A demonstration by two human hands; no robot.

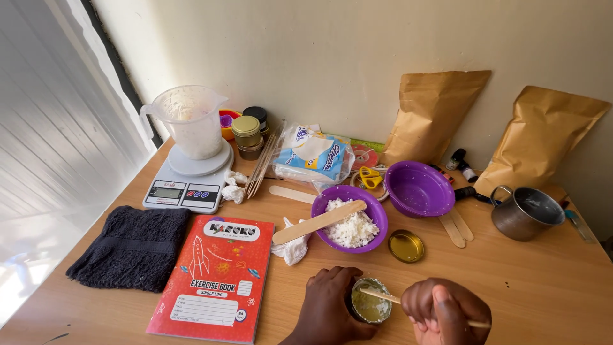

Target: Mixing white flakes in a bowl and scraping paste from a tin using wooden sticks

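Two brown paper pouches (434, 115) (upright) lean against wall (332, 57).

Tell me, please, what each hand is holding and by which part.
The left hand grips the small tin around its side; the right hand holds a thin wooden stick by its outer end, tip in the tin.

Bare table (536, 281) lies open right of the hands. Ahead, the purple bowl (350, 220) with its wooden stick (318, 222) and the gold lid (406, 246) crowd close; the red book (214, 278) blocks left, perhaps touching 1 crumpled tissue (292, 246).
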